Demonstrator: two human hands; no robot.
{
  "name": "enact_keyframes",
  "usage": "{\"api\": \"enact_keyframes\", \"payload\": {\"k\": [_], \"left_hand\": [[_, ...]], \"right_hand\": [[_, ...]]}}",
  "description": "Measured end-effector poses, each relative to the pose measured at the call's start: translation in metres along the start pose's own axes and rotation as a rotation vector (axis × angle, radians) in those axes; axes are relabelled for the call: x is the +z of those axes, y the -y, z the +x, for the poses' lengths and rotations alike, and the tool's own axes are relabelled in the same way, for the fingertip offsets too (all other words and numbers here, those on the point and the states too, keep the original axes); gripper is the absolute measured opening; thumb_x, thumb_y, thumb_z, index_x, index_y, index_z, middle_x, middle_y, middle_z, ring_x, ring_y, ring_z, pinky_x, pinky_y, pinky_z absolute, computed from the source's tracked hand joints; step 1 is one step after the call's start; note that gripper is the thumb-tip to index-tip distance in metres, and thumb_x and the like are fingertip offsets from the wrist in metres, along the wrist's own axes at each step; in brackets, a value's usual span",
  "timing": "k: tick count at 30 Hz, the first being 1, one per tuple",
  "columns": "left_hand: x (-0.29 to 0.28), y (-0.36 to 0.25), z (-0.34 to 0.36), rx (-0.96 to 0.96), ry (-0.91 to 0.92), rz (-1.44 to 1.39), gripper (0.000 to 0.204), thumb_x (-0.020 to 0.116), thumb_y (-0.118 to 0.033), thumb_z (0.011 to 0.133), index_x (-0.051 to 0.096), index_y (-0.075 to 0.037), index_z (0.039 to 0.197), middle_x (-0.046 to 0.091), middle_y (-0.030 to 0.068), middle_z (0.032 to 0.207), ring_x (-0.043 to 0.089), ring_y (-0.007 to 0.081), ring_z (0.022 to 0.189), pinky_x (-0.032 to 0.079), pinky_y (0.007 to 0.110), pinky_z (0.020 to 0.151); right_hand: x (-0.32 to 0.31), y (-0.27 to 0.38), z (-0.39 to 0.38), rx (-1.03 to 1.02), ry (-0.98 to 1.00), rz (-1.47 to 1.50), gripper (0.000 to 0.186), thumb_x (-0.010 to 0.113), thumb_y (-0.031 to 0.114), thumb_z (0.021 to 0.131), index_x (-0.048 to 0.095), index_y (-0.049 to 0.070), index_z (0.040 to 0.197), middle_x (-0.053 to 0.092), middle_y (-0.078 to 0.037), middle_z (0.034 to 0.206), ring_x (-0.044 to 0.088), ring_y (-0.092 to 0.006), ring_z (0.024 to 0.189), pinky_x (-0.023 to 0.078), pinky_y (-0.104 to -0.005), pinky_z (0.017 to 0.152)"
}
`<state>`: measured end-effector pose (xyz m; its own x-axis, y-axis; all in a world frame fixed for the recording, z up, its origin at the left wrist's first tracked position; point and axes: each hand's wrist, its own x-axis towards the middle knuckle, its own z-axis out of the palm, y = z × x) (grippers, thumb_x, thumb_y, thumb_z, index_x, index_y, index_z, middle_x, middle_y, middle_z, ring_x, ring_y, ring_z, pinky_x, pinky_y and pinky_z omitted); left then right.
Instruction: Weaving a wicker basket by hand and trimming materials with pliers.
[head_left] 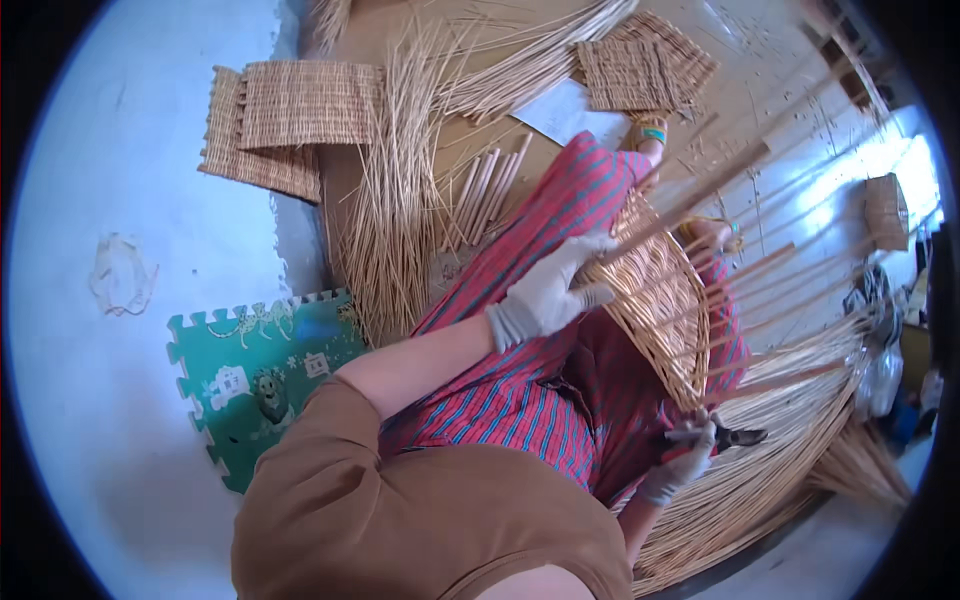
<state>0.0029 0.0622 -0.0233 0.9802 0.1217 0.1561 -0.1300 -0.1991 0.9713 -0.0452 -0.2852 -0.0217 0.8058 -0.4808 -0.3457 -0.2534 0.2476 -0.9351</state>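
Across my lap lies a wicker panel, tightly woven in its body, with long bare rods fanning out to the right. My left hand, in a white glove, is closed on the panel's left edge beside a thick stake. Below the panel's near corner, my gloved right hand grips pruning shears with dark jaws and some red on the handle. The jaws point right, just off that corner. Part of the handle is hidden by my fingers.
Loose straw-coloured canes lie left of my legs, near several short sticks. Finished woven panels rest at the far left, others at the far side. A long cane bundle lies right; a green foam mat left.
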Motion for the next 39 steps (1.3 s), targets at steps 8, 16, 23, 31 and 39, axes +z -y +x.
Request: {"api": "enact_keyframes", "payload": {"k": [8,16,23,31,39], "left_hand": [[-0.095,0.07,-0.065,-0.479,-0.448,-0.317,0.019,0.057,-0.017,0.105,0.068,-0.006,0.116,0.07,0.006,0.095,0.07,0.0114,0.079,0.058,0.029,0.07],[-0.101,0.209,-0.132,-0.968,-0.002,0.116,0.025,0.067,-0.02,0.094,0.07,-0.005,0.113,0.074,0.0159,0.105,0.072,0.0249,0.098,0.056,0.036,0.091],[-0.106,0.257,-0.049,-0.761,-0.056,0.25,0.02,0.062,-0.013,0.092,0.072,-0.005,0.107,0.074,0.0141,0.095,0.071,0.0231,0.084,0.056,0.037,0.079],[-0.177,0.348,0.058,-0.613,-0.241,0.526,0.024,0.064,-0.012,0.09,0.07,-0.007,0.112,0.071,0.0192,0.104,0.07,0.0346,0.098,0.055,0.04,0.088],[-0.199,0.397,0.114,-0.82,-0.378,0.851,0.067,0.069,-0.018,0.087,0.046,-0.012,0.15,0.038,0.0154,0.159,0.062,0.0418,0.12,0.051,0.047,0.1]], "right_hand": [[-0.015,-0.001,0.027,0.137,-0.052,-0.137,0.039,0.068,0.037,0.096,0.063,0.003,0.114,0.067,-0.008,0.09,0.064,-0.0214,0.073,0.055,-0.0334,0.068],[-0.01,0.004,0.027,0.132,0.123,-0.005,0.04,0.058,0.031,0.102,0.062,0.002,0.128,0.072,-0.009,0.103,0.069,-0.0206,0.087,0.056,-0.0339,0.073],[-0.031,-0.009,0.038,0.097,0.112,-0.002,0.04,0.059,0.035,0.101,0.066,0.004,0.124,0.072,-0.007,0.108,0.068,-0.019,0.092,0.052,-0.0334,0.08],[-0.046,-0.011,0.048,0.094,0.104,-0.096,0.048,0.044,0.038,0.105,0.06,0.003,0.134,0.069,-0.01,0.121,0.065,-0.024,0.109,0.05,-0.0381,0.098],[-0.057,-0.005,0.06,0.136,0.057,-0.352,0.056,0.043,0.046,0.106,0.054,0.002,0.14,0.065,-0.014,0.126,0.066,-0.0274,0.11,0.056,-0.0445,0.096]]}}
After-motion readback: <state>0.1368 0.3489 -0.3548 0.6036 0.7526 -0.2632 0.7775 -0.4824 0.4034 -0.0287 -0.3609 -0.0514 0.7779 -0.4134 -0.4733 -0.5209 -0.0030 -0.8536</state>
